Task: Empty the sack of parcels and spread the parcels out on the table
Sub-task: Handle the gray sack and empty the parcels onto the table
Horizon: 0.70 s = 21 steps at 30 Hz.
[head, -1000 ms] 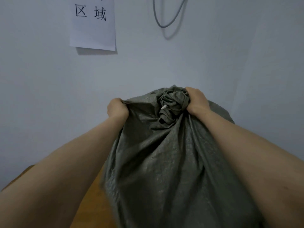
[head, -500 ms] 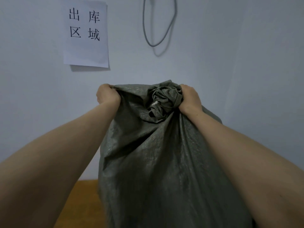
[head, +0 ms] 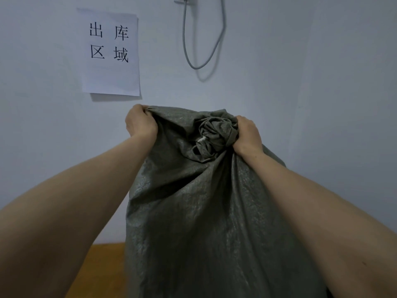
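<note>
my sack (head: 193, 211): dull grey-green all over, with a fine woven grain and a faint silvery sheen on the raised creases; darker in the folds
bunched neck (head: 217, 132): the same grey-green, nearly charcoal deep in the twists
tie scrap (head: 202, 139): white, a small fleck against the grey-green neck
table (head: 103, 261): warm orange-brown, plain
wall (head: 322, 82): pale bluish-grey, even in tone
paper sheet (head: 111, 78): white, its lower part plain white
characters (head: 121, 33): black print, four of them in two rows of two on the white sheet
cable (head: 184, 33): light grey, with a soft darker grey shadow on the wall beside it
</note>
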Tool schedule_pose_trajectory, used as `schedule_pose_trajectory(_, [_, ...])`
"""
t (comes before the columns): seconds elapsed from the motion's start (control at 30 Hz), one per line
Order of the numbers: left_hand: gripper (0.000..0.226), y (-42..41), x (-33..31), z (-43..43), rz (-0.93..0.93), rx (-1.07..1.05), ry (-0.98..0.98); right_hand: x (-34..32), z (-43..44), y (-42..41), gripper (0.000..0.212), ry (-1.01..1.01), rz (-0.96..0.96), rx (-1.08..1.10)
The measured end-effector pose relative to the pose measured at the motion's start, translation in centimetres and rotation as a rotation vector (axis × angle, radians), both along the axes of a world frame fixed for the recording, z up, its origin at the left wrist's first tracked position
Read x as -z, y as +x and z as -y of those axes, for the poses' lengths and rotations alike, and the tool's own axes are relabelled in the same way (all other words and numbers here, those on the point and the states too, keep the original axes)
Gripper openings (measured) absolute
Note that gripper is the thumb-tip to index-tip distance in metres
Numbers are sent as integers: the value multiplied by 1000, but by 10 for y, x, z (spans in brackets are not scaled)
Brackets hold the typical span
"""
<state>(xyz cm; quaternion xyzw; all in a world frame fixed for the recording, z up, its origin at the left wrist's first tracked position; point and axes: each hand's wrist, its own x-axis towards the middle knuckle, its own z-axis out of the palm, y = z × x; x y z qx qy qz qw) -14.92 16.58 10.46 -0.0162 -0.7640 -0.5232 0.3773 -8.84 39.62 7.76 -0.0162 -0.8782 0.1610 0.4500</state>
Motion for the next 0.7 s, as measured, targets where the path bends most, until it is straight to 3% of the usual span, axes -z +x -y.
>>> schedule_pose_trajectory(0.47, [34,8,-30,-10,-122,6,29,-5,-12,4,17,-50,-91,17])
schedule_pose_trajectory(0.7, [29,8,19,-13,51,164,-8,35,-23,6,19,164,147,-66])
